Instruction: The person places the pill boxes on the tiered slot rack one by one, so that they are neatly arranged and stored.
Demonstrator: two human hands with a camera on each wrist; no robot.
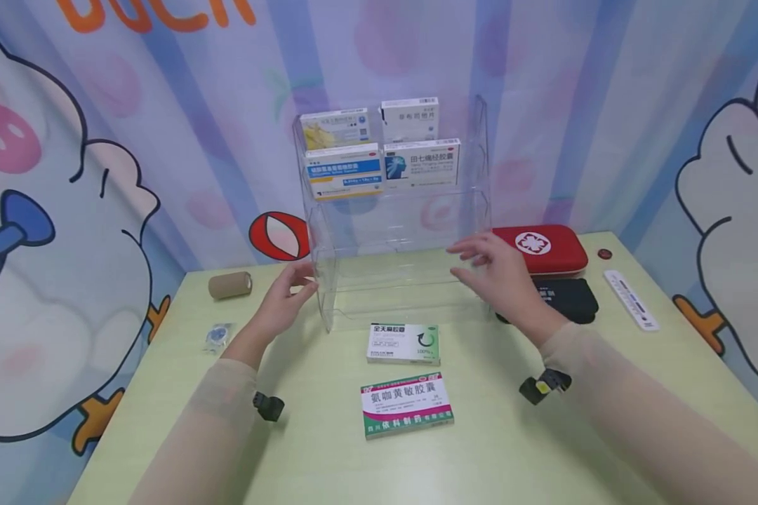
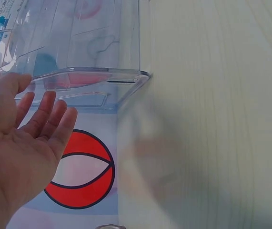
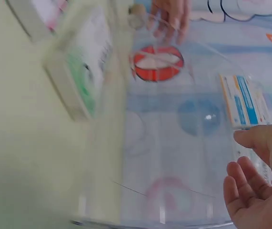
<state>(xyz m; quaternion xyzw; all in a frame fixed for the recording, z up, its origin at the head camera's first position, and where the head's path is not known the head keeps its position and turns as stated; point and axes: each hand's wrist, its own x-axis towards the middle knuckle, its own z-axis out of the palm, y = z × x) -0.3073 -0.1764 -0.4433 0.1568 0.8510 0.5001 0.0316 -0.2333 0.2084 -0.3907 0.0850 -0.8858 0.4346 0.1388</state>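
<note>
A clear acrylic display rack point(image 1: 404, 280) stands at the back of the table, with medicine boxes on its upper tiers. My left hand point(image 1: 286, 298) is at the rack's left side panel; in the left wrist view the left hand point(image 2: 31, 138) has its thumb right at the panel's edge and its fingers loosely spread. Before the rack's right side my right hand point(image 1: 495, 277) hovers with thumb and fingers apart, nothing between them. In front of the rack lie a white-green medicine box point(image 1: 403, 344) and, nearer me, a pink-green medicine box point(image 1: 407, 405).
Right of the rack sit a red zip case point(image 1: 546, 250), a black pouch point(image 1: 568, 300), a small dark red disc point(image 1: 604, 254) and a white strip point(image 1: 632, 300). To its left are a brown bandage roll point(image 1: 230, 285) and a small clear packet point(image 1: 218, 338). A printed curtain hangs behind.
</note>
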